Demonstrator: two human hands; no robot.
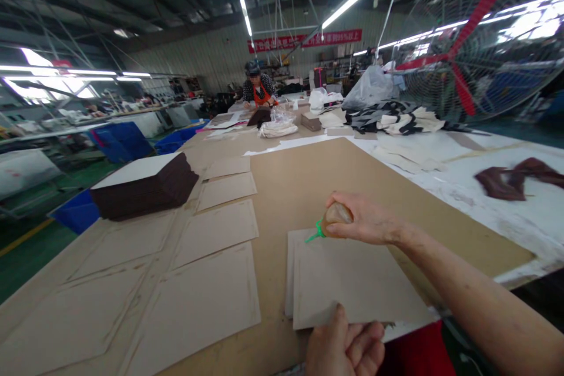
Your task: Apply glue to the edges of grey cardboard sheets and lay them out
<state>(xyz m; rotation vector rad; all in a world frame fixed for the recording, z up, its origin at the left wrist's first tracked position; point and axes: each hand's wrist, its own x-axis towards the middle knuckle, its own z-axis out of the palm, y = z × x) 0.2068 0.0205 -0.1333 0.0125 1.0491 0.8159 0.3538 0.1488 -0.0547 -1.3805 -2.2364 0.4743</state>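
My right hand is wrapped round a squeeze bottle of brownish glue. Its green nozzle points down and left, over the far left corner of a grey-beige cardboard sheet. That sheet lies on top of a small stack, whose lower sheets show at the left edge. At the near edge, my left hand has its thumb on the sheet and its fingers curled by the rim, pinching it. Glue-like streaks run along the borders of a sheet laid out to the left.
A thick stack of dark brown pieces stands at the left. Several cardboard sheets lie in rows beside me on a large brown board. Brown scraps lie at the right, below a big fan. Another person stands at the far end.
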